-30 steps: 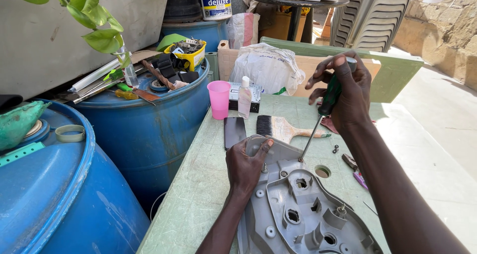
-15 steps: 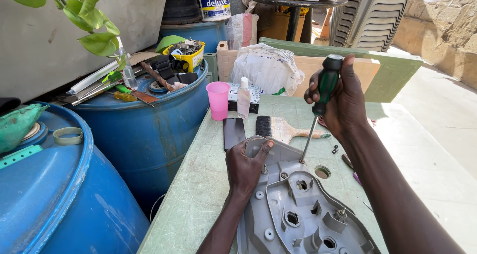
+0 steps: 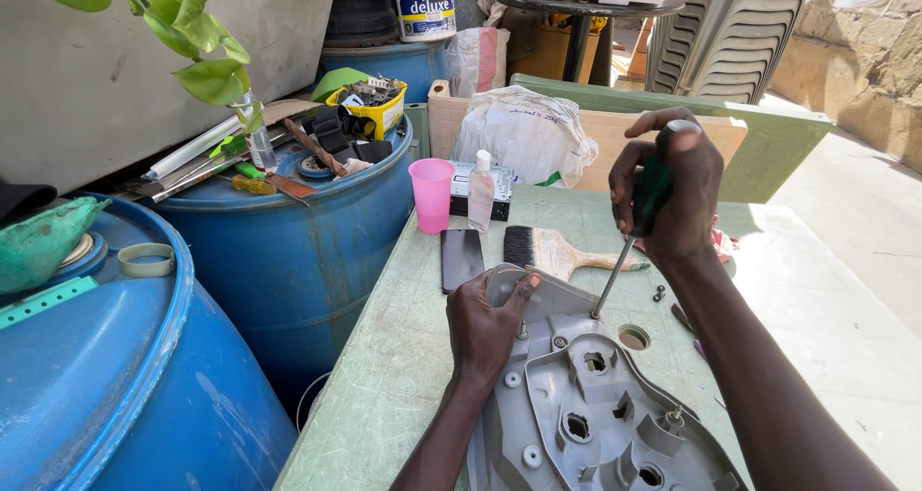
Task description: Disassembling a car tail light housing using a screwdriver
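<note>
A grey moulded plastic housing (image 3: 586, 405) with several holes and screw posts lies on the pale green table (image 3: 403, 366). My left hand (image 3: 488, 323) presses flat on its near-left edge. My right hand (image 3: 667, 189) grips a green-handled screwdriver (image 3: 629, 241), held upright with its tip down in the housing's upper part. Two small dark screws (image 3: 659, 292) lie on the table beside the tool.
A paintbrush (image 3: 562, 251), a dark phone (image 3: 462, 259), a pink cup (image 3: 431, 194) and a small clear bottle (image 3: 481, 191) sit behind the housing. Blue drums (image 3: 288, 251) crowd the left, one topped with tools. A white bag (image 3: 523, 131) and stacked chairs (image 3: 725, 35) stand behind.
My right hand has lifted the screwdriver from a slanted hold to nearly upright over the housing. My left hand stays pressed on the housing's edge.
</note>
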